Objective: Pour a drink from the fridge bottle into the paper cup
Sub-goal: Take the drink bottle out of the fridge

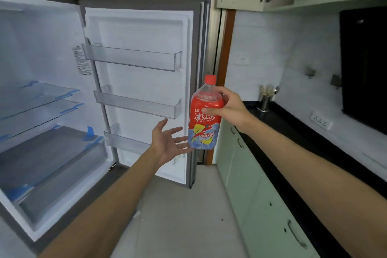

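the ice tea bottle (204, 115), cap on, is out of the open fridge (52, 90), upright, right hand (227, 106) fingers curled round its shoulder, left hand (167, 142) spread just below-left, so fetching looks done while uncapping and pouring remain, no paper cup in view.
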